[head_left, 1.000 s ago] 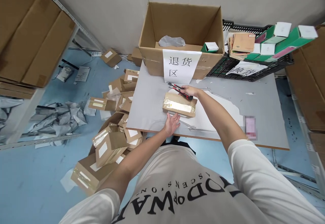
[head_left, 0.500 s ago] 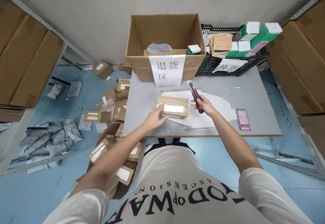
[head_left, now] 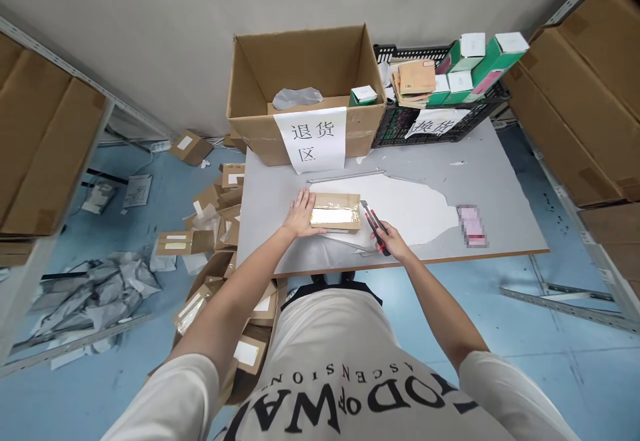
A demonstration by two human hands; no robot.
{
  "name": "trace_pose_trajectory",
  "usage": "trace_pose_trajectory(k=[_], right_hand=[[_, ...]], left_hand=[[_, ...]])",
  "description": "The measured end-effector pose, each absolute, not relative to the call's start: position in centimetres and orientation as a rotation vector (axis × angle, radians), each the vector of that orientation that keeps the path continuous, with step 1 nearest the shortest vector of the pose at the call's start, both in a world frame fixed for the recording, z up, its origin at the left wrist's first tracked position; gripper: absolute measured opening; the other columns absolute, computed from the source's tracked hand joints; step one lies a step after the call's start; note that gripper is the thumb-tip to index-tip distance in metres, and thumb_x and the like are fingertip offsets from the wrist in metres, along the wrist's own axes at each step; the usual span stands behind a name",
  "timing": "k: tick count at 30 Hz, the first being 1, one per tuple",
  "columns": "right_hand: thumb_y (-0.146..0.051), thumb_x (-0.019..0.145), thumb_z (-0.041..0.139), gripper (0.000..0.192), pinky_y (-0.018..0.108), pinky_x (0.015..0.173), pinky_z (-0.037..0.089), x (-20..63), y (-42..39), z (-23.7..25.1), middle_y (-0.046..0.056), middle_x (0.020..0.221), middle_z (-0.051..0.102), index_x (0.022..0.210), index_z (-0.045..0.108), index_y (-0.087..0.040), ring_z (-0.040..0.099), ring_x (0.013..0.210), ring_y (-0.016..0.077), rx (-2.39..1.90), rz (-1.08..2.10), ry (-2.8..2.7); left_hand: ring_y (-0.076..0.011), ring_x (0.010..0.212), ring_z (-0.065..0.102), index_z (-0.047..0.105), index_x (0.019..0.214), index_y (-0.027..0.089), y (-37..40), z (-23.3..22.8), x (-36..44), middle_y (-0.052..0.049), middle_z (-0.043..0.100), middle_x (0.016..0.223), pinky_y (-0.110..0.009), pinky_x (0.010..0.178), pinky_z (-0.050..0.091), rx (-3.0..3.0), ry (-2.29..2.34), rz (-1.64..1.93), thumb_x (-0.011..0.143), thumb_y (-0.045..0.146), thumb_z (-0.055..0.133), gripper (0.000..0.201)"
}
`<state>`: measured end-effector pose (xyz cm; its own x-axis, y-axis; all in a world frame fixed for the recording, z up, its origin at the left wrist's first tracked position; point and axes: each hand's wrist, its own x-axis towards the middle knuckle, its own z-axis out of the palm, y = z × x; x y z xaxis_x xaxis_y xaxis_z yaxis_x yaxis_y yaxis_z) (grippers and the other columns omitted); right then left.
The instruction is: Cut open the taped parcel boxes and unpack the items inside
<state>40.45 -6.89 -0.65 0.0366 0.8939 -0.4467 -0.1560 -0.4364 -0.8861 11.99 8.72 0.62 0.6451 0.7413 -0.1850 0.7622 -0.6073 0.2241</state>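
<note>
Your right hand (head_left: 395, 241) grips the red utility knife (head_left: 376, 227) at the taped parcel's (head_left: 335, 212) three o'clock end, your left hand (head_left: 300, 215) flat at its nine o'clock end on the counter (head_left: 500, 181); slitting seems underway, needing a shallow, steady blade.

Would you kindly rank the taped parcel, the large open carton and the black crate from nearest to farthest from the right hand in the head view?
1. Taped parcel, just left of the right hand.
2. Large open carton, behind, at the table's back edge.
3. Black crate, back right; close to the carton's distance, so that order is uncertain.
</note>
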Motion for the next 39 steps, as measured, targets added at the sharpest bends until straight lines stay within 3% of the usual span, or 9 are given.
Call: trace_pose_trajectory(k=[8,12,39], right_hand=[[-0.057,0.077,0.057,0.048,0.023,0.034,0.039,41.2,-5.9,-0.9,-0.004,0.065,0.059,0.107,0.046,-0.022,0.051,0.037,0.0102,-1.464,1.648,-0.846],[-0.056,0.078,0.057,0.044,0.022,0.032,0.038,41.9,-4.6,-0.7,-0.004,0.062,0.059,0.103,0.048,-0.022,0.05,0.036,0.0103,-1.543,1.662,-0.903],[-0.059,0.078,0.056,0.045,0.022,0.032,0.037,42.1,-5.4,0.0,-0.004,0.062,0.059,0.102,0.048,-0.021,0.05,0.036,0.0101,-1.586,1.645,-0.895]], left_hand=[[-0.0451,0.139,0.007,0.017,0.146,0.003,8.9,-0.7,11.9,-0.027,0.019,0.15,-0.057,0.105,0.023,2.601,1.169,0.06,0.054,0.083,0.055,0.128],[-0.0441,0.139,0.01,0.021,0.144,0.003,9.2,-1.4,11.9,-0.026,0.024,0.148,-0.057,0.106,0.023,2.593,1.153,0.151,0.059,0.081,0.053,0.12],[-0.0417,0.141,0.004,0.019,0.144,-0.002,9.0,-1.4,12.1,-0.026,0.02,0.15,-0.052,0.114,0.012,2.57,1.201,0.11,0.058,0.082,0.053,0.125]])
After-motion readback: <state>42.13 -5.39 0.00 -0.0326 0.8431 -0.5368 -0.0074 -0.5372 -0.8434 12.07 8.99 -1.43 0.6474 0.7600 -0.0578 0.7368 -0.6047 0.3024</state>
